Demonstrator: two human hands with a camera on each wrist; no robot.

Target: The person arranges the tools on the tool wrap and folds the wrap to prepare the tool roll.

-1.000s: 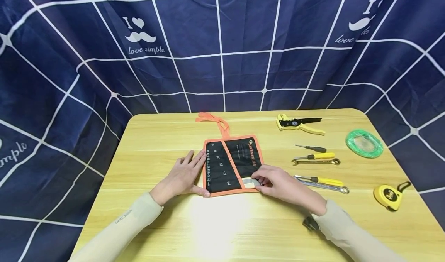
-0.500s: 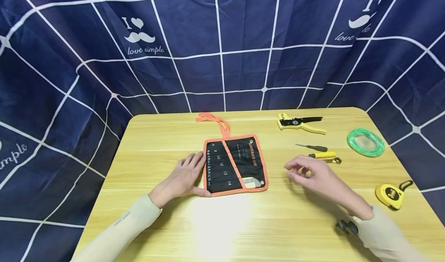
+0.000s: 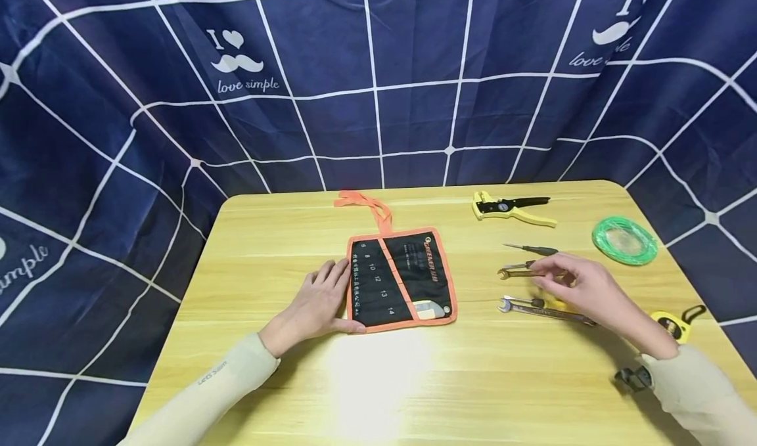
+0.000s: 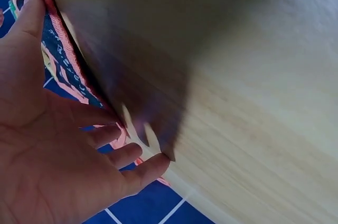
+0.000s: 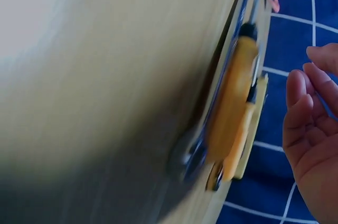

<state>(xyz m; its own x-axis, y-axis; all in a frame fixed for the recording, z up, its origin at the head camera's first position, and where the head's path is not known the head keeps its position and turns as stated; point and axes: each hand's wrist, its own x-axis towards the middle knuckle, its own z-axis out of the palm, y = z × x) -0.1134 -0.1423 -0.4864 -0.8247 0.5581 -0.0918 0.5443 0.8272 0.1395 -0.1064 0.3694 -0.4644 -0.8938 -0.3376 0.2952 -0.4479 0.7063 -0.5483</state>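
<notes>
My left hand (image 3: pixel 316 301) is spread, gripping nothing, thumb on the near left corner of the black tool pouch (image 3: pixel 369 288), which lies flat mid-counter (image 3: pixel 473 380). Right of it lie wire strippers (image 3: pixel 503 207), far, and a wrench (image 3: pixel 547 311), nearer. My right hand (image 3: pixel 585 287), fingers loosely bent, holding nothing, hovers over yellow-handled screwdrivers (image 5: pixel 232 97). Rightmost: green coil (image 3: pixel 609 252), far; tape measure (image 3: pixel 671 326), nearer.

The black pouch (image 3: pixel 422 272) bears "GREENER" and 8, 10, 12, 13, 14; the blue curtain (image 3: pixel 414 117) reads "love simple".
</notes>
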